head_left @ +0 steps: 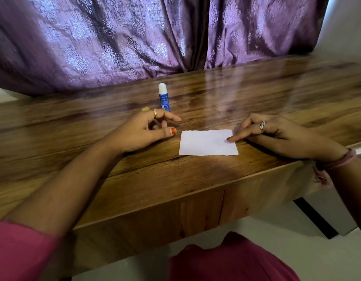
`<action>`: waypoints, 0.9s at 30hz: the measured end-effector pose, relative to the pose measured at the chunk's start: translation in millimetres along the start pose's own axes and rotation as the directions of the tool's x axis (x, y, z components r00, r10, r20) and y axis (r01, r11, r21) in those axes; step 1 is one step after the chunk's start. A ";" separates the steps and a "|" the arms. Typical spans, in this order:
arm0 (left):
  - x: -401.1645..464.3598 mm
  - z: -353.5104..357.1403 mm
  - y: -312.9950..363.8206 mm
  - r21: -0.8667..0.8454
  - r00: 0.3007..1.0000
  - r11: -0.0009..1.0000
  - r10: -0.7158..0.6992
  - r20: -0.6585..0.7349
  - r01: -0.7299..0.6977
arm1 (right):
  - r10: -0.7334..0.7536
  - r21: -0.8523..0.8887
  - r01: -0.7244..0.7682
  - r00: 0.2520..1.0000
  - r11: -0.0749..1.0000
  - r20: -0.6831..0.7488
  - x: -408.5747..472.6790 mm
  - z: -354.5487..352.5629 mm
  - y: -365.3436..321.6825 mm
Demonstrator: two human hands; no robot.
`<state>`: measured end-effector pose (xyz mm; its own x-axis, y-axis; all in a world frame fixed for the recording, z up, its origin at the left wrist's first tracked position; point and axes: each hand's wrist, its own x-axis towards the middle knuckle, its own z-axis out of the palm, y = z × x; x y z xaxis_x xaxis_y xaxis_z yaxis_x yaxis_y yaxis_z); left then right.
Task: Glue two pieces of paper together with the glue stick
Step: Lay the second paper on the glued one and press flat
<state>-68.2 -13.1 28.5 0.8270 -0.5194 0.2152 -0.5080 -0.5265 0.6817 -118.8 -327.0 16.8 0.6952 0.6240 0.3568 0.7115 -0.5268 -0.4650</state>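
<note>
Wooden table, upright uncapped glue stick, paper under right hand

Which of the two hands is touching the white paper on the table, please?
The right hand: its fingertip presses the white paper near its right edge. The left hand is beside the paper, apart from it.

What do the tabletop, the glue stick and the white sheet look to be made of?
Tabletop: wood or wood-look laminate, glossy; visible grain and bright reflections.
Glue stick: likely plastic, smooth blue printed barrel with a white top.
White sheet: thin matte paper lying flat, its near edge slightly ragged.
</note>
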 end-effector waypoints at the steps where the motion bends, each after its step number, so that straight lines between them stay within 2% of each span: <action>1: -2.7 1.6 7.3 0.074 1.000 0.997 0.015 -0.013 -0.014 | 0.006 0.007 -0.006 1.000 1.000 -0.009 -0.6 -0.2 0.3; 5: -25.2 37.4 48.6 0.396 0.990 0.908 0.137 0.025 -0.135 | -0.008 0.046 0.009 1.000 0.999 -0.023 -2.8 -4.0 -0.1; 7: -38.3 67.3 68.0 0.471 0.992 0.874 0.100 0.073 -0.122 | -0.027 0.066 0.027 1.000 0.997 0.000 -3.9 -4.5 -1.3; 9: -46.5 89.6 78.2 0.522 0.994 0.846 0.098 0.046 -0.108 | -0.044 0.069 0.043 0.999 0.997 0.022 -4.3 -4.5 -2.5; 14: -53.8 108.0 86.9 0.611 0.976 0.786 0.193 -0.102 -0.091 | -0.058 0.071 0.053 0.996 0.996 0.068 -4.0 -4.1 -1.1; 19: -49.8 116.6 88.7 0.675 0.968 0.736 0.203 -0.148 -0.051 | -0.063 0.106 0.054 0.994 0.993 0.084 -3.0 -2.4 0.7; 27: -47.8 118.1 92.6 0.691 0.974 0.722 0.171 -0.146 -0.023 | 0.003 0.178 -0.023 0.993 0.984 0.115 0.4 -4.2 4.7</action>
<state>-183.2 -116.5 -1.3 0.7540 -0.4978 0.4287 -0.5525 -0.8335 0.0039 -114.7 -331.7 18.1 0.6807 0.6849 0.2599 0.6656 -0.4301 -0.6099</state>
